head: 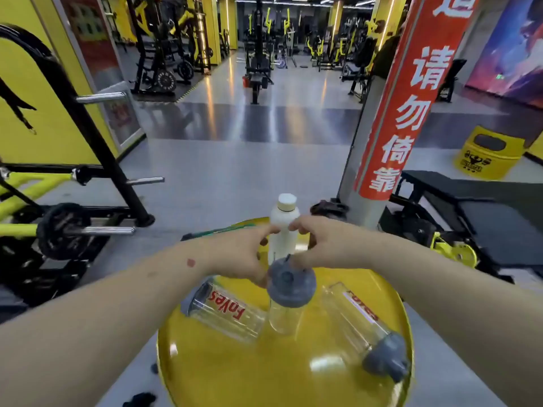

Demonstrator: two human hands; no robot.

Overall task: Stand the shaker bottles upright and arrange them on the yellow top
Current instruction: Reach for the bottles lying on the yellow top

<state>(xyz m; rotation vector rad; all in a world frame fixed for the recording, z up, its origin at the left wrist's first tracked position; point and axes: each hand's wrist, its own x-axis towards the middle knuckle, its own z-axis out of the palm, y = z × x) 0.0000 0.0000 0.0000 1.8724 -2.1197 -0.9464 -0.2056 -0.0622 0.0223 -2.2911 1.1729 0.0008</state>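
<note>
- Left: clear plastic shaker with red lettering [226, 311] lying on round glossy yellow top [282, 374], long axis diagonal, just below left hand [238, 254].
- Centre: both hands' fingertips pinching upright white bottle [283, 230]; grey-lidded shaker [289, 292] upright.
- Right: second clear shaker [364, 324] lying diagonal, nearer right hand [326, 245].

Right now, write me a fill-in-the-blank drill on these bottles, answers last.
1. Both hands reach for the ___ bottle.
2. The clear shaker standing upright has a ___ lid.
3. The number of clear shakers lying on their sides on the yellow top is ___.
Answers: white; grey; two
</note>
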